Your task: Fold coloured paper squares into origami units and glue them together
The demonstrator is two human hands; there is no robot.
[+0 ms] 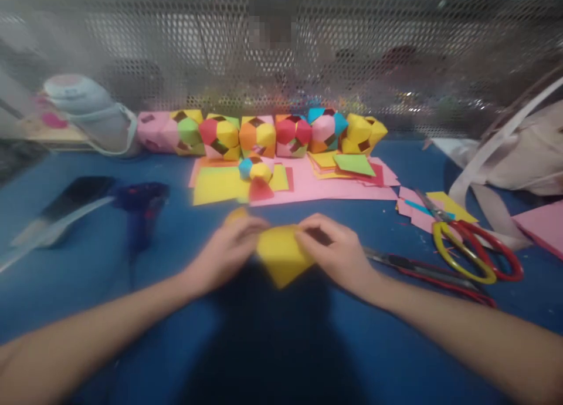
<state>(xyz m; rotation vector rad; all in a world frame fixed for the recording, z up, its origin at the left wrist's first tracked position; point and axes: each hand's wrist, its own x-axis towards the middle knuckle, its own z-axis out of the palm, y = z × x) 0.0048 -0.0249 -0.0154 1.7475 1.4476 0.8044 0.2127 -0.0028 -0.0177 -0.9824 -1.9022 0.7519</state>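
Between my two hands is a piece of yellow paper [281, 255], with one corner pointing down toward me. My left hand [231, 243] is closed on its left side, and my right hand [336, 246] pinches its right edge between thumb and fingers. Another yellow-orange paper piece [236, 215] shows just behind my left fingers; I cannot tell whether it is held. Past my hands, a small multicoloured folded-paper piece [259, 173] sits on yellow paper sheets [215, 185]. The picture is blurred about the hands.
Several folded-paper balls [257, 136] line the back by a perforated metal panel [185, 41]. Pink sheets [303, 185] lie before them. Scissors [479, 252] and a cutter knife [422, 270] lie right. Left are a blue glue gun [141, 208], a dark phone-like object [79, 196] and a pale bottle [94, 114].
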